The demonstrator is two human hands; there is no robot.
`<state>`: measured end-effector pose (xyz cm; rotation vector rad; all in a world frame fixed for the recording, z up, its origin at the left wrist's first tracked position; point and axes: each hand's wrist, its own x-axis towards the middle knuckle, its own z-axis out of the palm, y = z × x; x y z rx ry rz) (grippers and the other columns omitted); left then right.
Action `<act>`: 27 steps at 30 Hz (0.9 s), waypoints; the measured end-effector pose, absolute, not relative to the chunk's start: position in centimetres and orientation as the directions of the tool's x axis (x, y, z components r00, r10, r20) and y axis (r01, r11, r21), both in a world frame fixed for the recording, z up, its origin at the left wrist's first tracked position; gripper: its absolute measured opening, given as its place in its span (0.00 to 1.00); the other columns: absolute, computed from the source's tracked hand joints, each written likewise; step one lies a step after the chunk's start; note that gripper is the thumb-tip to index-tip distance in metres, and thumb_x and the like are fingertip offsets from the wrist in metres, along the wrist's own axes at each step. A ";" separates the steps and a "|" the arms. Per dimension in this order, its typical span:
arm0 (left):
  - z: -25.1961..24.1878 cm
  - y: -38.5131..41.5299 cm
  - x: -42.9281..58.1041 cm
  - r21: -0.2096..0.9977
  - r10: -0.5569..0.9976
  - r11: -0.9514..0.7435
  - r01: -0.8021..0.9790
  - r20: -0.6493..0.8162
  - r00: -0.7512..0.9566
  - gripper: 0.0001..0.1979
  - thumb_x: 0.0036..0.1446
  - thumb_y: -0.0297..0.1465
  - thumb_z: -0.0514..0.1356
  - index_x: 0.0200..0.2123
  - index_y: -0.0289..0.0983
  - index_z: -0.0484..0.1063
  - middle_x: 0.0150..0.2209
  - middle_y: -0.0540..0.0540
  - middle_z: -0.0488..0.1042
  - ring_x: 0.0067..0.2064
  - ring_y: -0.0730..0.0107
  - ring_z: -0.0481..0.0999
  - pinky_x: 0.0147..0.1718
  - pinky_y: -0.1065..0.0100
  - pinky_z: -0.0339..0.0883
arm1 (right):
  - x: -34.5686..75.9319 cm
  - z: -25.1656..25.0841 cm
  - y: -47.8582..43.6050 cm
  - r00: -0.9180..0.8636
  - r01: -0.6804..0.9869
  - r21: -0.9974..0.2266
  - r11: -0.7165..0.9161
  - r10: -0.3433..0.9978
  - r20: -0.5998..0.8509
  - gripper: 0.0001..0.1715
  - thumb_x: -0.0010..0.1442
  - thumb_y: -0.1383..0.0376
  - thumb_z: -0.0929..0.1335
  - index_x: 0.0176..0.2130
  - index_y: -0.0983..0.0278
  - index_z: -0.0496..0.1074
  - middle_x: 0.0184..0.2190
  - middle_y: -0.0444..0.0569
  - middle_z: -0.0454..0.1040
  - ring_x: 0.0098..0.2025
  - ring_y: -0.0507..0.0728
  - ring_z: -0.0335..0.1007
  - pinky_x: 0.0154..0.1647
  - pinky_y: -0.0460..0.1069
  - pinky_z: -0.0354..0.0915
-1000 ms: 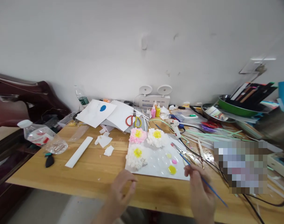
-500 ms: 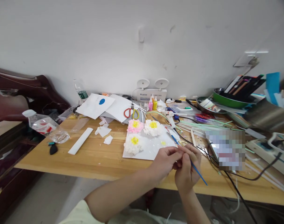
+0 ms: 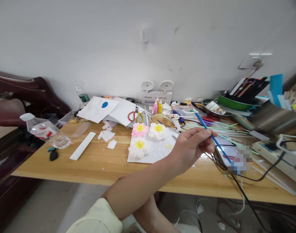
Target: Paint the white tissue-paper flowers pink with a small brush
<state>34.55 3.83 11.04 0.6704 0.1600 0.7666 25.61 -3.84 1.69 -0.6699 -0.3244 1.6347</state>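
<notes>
My left hand [image 3: 192, 146] is raised over the right edge of a white sheet [image 3: 157, 152] on the wooden table [image 3: 89, 165]. Its fingers pinch a thin blue paintbrush [image 3: 212, 137] that slants from upper left to lower right. My left forearm in a pale yellow sleeve crosses the bottom of the picture. On the sheet lie three paper flowers: a pink one [image 3: 139, 129], a white one [image 3: 158, 130] and another white one [image 3: 138, 147], all with yellow centres. Only part of my right forearm [image 3: 149, 216] shows beneath the left arm; the right hand itself is out of sight.
Red and yellow scissors [image 3: 134, 116], loose white papers [image 3: 99, 109], small paint bottles [image 3: 157, 106], a glue gun [image 3: 175, 120] and green strips lie at the back. A water bottle [image 3: 44, 131] lies at the left. Pans, cables and a power strip [image 3: 276, 152] crowd the right.
The brush passed from my right hand to my left. The left hand lifted it up and to the right, and the right hand dropped out of view.
</notes>
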 end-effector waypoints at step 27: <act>7.5 5.1 33.4 0.684 0.757 0.429 -0.590 0.085 0.648 0.18 0.42 0.41 0.67 0.27 0.31 0.70 0.20 0.52 0.64 0.22 0.80 0.63 0.25 0.75 0.57 | 29.5 -2.7 -4.2 0.425 -0.710 -0.680 0.182 0.881 -0.209 0.25 0.33 0.63 0.79 0.34 0.61 0.71 0.30 0.45 0.77 0.33 0.54 0.73 0.34 0.48 0.69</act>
